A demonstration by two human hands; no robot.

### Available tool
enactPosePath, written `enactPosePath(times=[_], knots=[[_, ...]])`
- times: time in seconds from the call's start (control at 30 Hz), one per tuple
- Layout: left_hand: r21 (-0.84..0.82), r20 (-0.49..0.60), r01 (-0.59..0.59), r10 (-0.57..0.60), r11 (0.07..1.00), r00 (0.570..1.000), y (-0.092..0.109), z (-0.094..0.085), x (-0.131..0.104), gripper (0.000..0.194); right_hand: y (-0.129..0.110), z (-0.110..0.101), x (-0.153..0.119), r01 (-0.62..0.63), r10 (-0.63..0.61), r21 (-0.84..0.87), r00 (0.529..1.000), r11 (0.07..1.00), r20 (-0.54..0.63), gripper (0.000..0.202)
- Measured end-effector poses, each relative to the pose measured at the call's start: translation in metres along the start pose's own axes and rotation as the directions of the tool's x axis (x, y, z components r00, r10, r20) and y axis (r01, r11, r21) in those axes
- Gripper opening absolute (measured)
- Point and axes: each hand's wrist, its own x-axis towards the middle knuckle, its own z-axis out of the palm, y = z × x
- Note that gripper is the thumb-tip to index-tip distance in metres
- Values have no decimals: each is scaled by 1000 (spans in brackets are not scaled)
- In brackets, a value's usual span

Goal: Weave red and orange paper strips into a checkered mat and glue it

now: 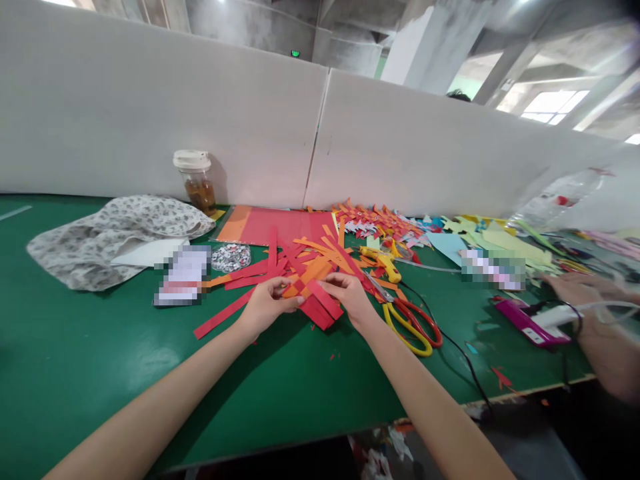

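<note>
Between my two hands is a piece of woven paper strips (320, 308), orange and red, its strips crossing over and under. My left hand (273, 301) pinches its left edge, thumb on top. My right hand (347, 297) grips the right side near a red strip, fingers closed. Beneath and behind it lies a loose pile of red and orange paper strips (273, 257). Just right of my right hand rest scissors (407, 327) with one yellow and one red handle, and a yellow glue gun (383, 260) lies behind them.
A drink cup (197, 183) stands at the partition, near a patterned cloth (120, 240). Googly eyes in a bag (231, 257) lie left of the strips. At right, a co-worker's hand (595, 313) is by a purple-and-white glue gun (533, 323). A black cord (460, 353) crosses the green table.
</note>
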Motion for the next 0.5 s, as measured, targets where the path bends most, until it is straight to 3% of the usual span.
enactPosePath(times=[0.2,0.37,0.5], knots=[[95,30,-26,24,995,999,-6,-1,2,42,1,-2,0,-35,27,70,994,997,106,27],[182,12,-182,183,966,983,-9,-4,4,49,3,-3,2,13,-16,77,999,997,34,29],[162,-20,-204,210,966,978,-6,-7,4,42,2,-4,2,10,-10,83,1000,996,-7,29]])
